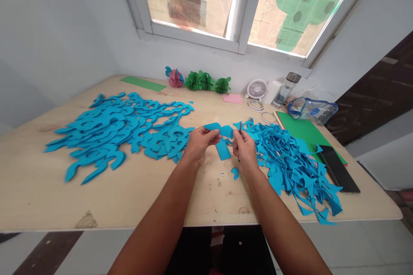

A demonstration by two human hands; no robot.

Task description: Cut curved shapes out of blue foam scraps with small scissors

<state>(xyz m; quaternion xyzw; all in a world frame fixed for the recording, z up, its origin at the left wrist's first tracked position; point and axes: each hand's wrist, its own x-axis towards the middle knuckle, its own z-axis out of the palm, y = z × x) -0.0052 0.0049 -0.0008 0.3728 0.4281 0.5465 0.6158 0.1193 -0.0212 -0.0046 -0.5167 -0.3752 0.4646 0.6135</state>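
Note:
My left hand (202,139) pinches a piece of blue paper (226,131) by its left end, above the middle of the table. My right hand (244,146) is closed around a pair of scissors (240,127); a dark blade tip shows above the fingers, and the handles are mostly hidden. The paper reaches across to my right fingers. Below it, a blue paper rectangle (223,149) lies on the wood. A small curved blue scrap (235,173) rests beside my right wrist.
Cut blue paper shapes (109,122) cover the left side. Blue offcuts (287,154) heap up at right, next to a black phone (338,169) and green sheets (298,126). Along the wall stand green paper ornaments (204,80), a small fan (257,89) and a bottle (286,90).

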